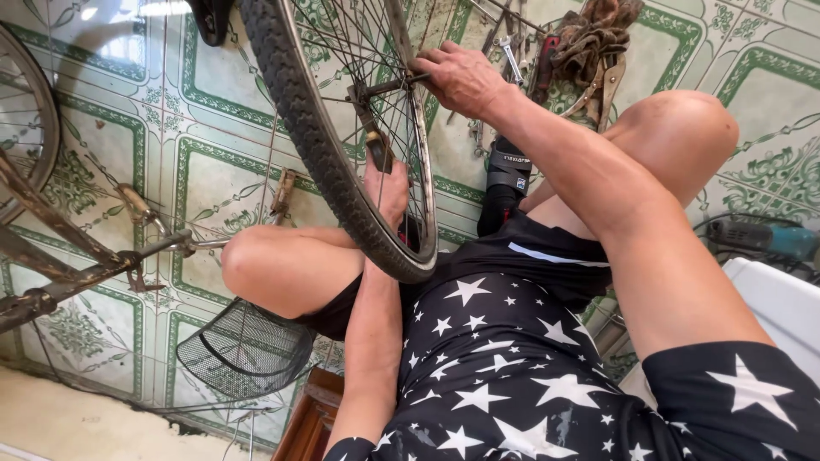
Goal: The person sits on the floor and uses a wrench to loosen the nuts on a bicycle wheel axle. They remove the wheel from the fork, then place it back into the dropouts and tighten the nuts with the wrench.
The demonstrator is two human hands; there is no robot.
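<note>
A bicycle wheel [320,145] with a black tyre stands between my bare knees, over a green patterned tile floor. My right hand [461,77] reaches across the spokes and pinches a thin metal part at the hub [384,88]. Lower down, my left hand [389,192] sits behind the spokes, closed around the bottom end of a dark tool [374,141] that runs up to the hub. Whether that tool is a wrench I cannot tell. The spokes partly hide the left fingers.
A rusty bicycle frame [77,265] and a second wheel [26,119] lie at the left. A wire basket [248,350] sits by my left knee, next to a wooden stool [312,418]. Hand tools and gloves [589,43] lie at the top right. A teal power tool [760,239] and white box [781,307] are at the right.
</note>
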